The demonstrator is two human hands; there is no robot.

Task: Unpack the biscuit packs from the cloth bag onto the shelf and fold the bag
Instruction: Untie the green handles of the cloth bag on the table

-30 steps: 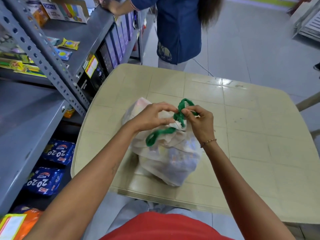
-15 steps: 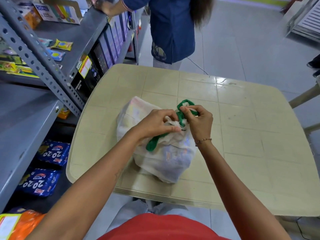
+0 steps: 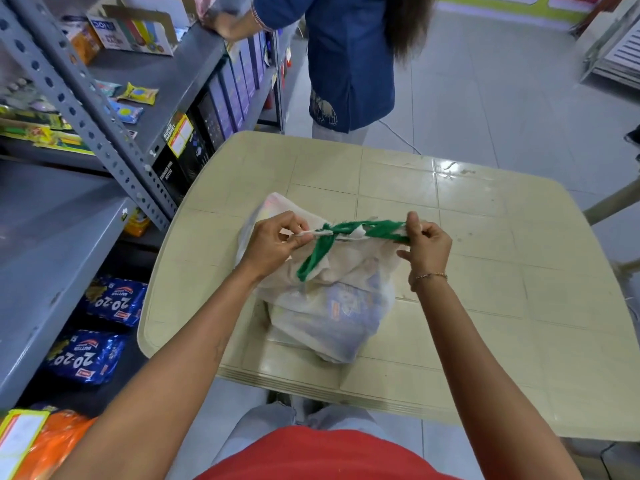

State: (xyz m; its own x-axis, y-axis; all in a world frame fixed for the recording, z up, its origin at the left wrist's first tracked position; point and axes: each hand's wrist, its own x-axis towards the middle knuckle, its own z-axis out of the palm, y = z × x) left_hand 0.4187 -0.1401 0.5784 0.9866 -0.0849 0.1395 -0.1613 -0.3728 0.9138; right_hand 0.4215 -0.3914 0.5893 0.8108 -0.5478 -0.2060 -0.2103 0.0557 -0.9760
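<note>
bag: a pale cloth bag (image 3: 322,292) lies on the cream table (image 3: 502,306) at the centre of the frame, bulging, with blue packs showing faintly through the fabric; its mouth is tied by a green handle (image 3: 349,228).
left hand: the left hand (image 3: 273,242), just left of centre, pinches the bag's white top edge between thumb and fingers, next to the green knot.
right hand: the right hand (image 3: 427,242), right of centre, grasps the far end of the green handle, stretched level between the two hands; a thin bracelet (image 3: 431,276) sits on the wrist.
shelf: grey metal shelf (image 3: 52,244) along the left edge; blue biscuit packs (image 3: 104,327) lie on its lower level at the lower left.
background: a person in a blue top (image 3: 349,60) stands at the upper centre, beyond the table.
</note>
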